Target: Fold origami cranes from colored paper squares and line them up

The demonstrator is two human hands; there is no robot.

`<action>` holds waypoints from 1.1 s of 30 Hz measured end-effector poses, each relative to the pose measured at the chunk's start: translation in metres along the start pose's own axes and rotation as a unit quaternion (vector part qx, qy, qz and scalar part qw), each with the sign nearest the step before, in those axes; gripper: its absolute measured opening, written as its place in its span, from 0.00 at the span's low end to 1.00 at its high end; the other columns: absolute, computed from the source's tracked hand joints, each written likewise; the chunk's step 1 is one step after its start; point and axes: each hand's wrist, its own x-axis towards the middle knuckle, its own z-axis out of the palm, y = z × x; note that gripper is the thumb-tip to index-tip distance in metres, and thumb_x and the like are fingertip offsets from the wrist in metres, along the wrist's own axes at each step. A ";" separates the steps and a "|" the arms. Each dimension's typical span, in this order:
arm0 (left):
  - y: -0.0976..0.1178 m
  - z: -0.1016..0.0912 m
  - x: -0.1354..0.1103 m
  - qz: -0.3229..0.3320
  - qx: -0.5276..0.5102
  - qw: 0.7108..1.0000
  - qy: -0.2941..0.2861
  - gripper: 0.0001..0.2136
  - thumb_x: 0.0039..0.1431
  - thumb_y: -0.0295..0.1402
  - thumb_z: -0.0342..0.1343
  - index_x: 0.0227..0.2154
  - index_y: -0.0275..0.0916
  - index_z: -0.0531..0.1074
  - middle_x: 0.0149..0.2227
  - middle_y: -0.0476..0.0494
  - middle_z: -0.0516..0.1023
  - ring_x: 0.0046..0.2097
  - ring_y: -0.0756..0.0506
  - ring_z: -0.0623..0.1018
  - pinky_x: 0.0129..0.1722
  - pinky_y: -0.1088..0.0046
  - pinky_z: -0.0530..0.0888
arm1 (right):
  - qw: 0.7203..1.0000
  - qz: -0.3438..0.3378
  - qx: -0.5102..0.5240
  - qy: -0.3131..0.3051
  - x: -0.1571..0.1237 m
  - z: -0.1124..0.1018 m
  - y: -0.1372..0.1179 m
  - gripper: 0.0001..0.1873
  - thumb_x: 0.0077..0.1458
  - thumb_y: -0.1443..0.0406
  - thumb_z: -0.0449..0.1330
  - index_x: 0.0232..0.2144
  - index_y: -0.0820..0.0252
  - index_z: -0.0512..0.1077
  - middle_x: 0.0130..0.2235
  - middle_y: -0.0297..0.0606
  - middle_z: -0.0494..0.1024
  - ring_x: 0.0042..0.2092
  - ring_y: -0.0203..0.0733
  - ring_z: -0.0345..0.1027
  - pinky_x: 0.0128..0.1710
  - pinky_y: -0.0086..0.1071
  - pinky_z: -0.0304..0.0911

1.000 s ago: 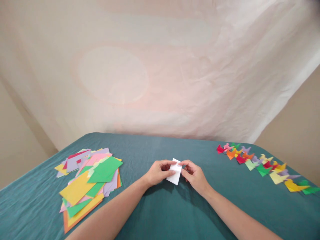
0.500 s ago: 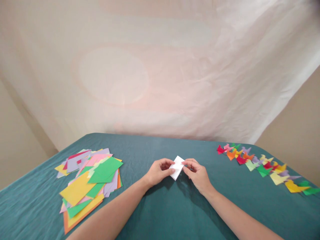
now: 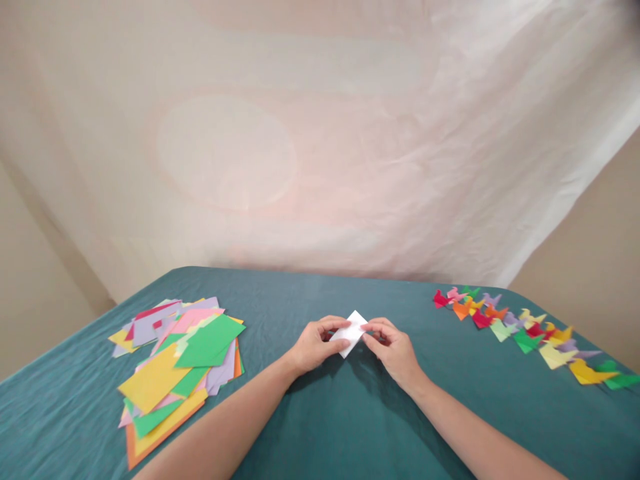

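Note:
A small piece of white folded paper (image 3: pixel 354 331) is held between my two hands, a little above the green tablecloth, one corner pointing away from me. My left hand (image 3: pixel 320 343) pinches its left side, with the thumb lying on the near face. On the right side, my right hand (image 3: pixel 393 345) grips the edge between thumb and fingertips. The fingers cover parts of both side corners, and the finer folds are too small to make out.
Loose coloured paper sheets (image 3: pixel 185 360) lie in an overlapping pile at the left. Several folded paper birds (image 3: pixel 530 340) stand in slanting rows at the right. The dark green tablecloth (image 3: pixel 340 427) covers the table, and a pale fabric backdrop (image 3: pixel 320 167) hangs behind it.
The white paper and the fingers of my right hand have shifted very slightly left. Both hands keep their grip, and the sheets and birds lie as before.

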 end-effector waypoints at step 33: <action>-0.003 0.004 0.001 -0.079 -0.066 0.994 0.032 0.22 0.41 0.40 0.65 0.40 0.34 0.74 0.34 0.41 0.78 0.34 0.46 0.75 0.37 0.70 0.71 | 1.000 0.011 0.020 -0.020 -0.001 0.001 -0.002 0.12 0.48 0.58 0.60 0.34 0.59 0.75 0.38 0.40 0.72 0.29 0.36 0.63 0.22 0.27 0.61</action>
